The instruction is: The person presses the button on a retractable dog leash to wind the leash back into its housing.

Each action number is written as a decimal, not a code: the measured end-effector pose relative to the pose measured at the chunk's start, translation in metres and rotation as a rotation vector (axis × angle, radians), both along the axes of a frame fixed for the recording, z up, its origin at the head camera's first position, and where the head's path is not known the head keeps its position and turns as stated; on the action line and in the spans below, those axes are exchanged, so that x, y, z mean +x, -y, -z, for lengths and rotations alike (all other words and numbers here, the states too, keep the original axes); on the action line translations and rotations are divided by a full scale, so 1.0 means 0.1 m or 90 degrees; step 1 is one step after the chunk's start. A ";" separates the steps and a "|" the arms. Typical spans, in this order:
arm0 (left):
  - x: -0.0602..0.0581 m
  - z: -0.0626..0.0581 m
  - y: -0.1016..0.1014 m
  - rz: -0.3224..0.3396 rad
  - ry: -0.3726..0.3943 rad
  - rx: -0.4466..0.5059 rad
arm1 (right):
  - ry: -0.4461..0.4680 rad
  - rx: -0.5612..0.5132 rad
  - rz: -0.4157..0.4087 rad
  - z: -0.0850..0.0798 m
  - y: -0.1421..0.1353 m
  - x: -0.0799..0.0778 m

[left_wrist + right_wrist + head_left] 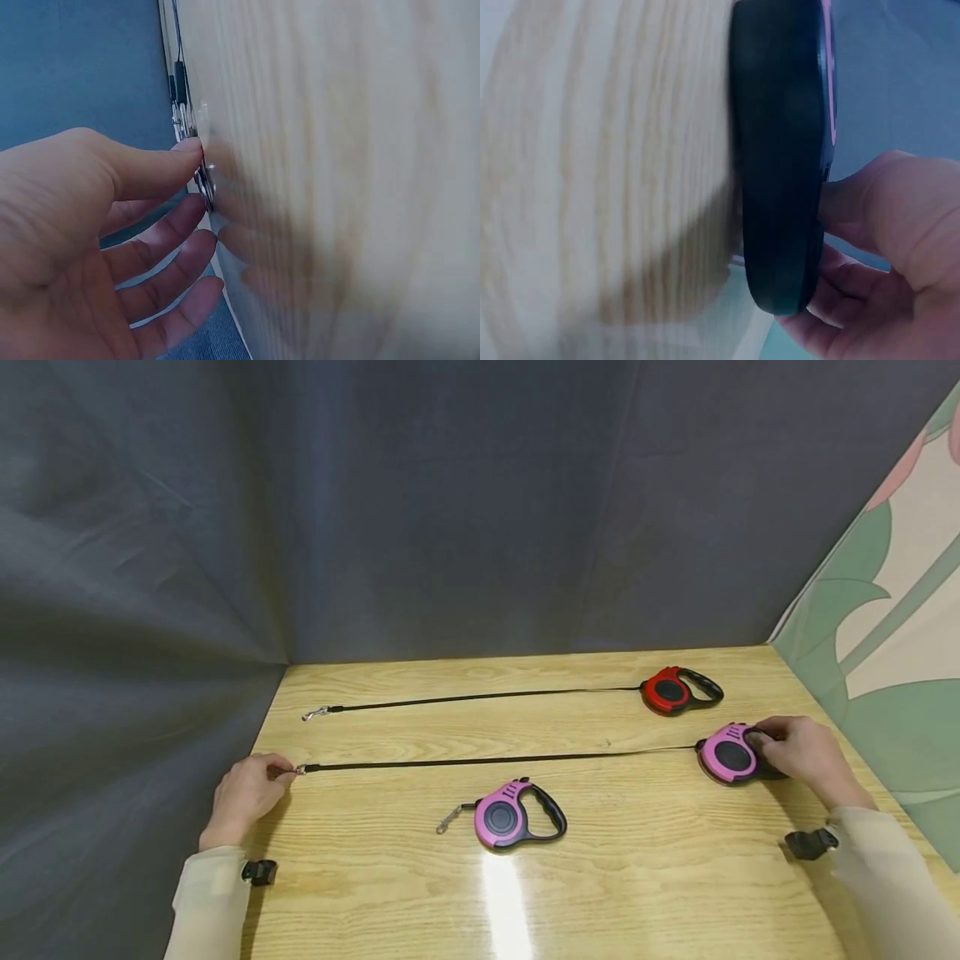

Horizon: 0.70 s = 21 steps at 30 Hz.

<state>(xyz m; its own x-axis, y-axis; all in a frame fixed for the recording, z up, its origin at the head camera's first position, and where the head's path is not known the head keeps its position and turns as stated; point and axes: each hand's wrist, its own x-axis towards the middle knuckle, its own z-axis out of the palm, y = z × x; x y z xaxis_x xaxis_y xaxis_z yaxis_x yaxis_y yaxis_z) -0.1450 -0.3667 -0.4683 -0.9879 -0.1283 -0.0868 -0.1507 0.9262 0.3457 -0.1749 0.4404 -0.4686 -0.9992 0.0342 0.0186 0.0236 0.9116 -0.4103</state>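
Observation:
A pink and black retractable dog leash (732, 753) lies at the right of the table, its black strap (480, 762) drawn out straight to the left. My right hand (806, 752) grips its handle; in the right wrist view the thumb and fingers are on the black handle (780, 225). At the strap's far end, my left hand (251, 789) pinches the metal clip (202, 180) between thumb and index finger, the other fingers loosely bent. Nearer the front, between the hands, lies a second pink leash (501, 817) with its strap wound in and its clip (448, 820) pointing left.
Behind the held strap lies a red leash (666, 692), its strap (487, 697) stretched left to a metal clip (315, 713). Dark grey cloth (450, 527) stands along the table's back and left sides. A floral panel (885, 635) borders the right. The wooden table (360, 893) carries everything.

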 end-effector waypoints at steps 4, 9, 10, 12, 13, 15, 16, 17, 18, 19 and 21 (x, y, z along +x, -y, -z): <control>0.01 0.01 0.02 -0.016 0.016 0.004 | 0.005 -0.031 0.022 -0.02 0.02 0.05; 0.01 0.00 0.01 -0.017 0.023 0.010 | -0.029 -0.061 0.034 -0.05 0.07 0.09; 0.01 0.00 0.01 -0.015 0.025 0.010 | -0.034 -0.069 0.034 -0.05 0.07 0.10; 0.02 -0.01 0.01 -0.010 0.030 0.011 | -0.038 -0.090 0.030 -0.08 0.09 0.11; 0.03 -0.01 0.01 -0.007 0.033 0.010 | -0.037 -0.100 0.028 -0.09 0.10 0.12; 0.04 -0.02 0.01 -0.001 0.043 0.008 | -0.035 -0.128 0.026 -0.13 0.11 0.12; 0.04 -0.02 0.01 0.003 0.048 0.007 | -0.031 -0.143 0.029 -0.15 0.11 0.13; 0.05 -0.03 0.00 0.007 0.052 0.006 | -0.025 -0.157 0.034 -0.18 0.12 0.13; 0.05 -0.03 0.00 0.011 0.054 0.003 | -0.018 -0.169 0.040 -0.20 0.12 0.14; 0.05 -0.03 0.00 0.014 0.057 0.003 | -0.010 -0.177 0.049 -0.22 0.12 0.14; 0.05 -0.04 -0.01 0.017 0.064 0.002 | 0.010 -0.192 0.067 -0.25 0.12 0.15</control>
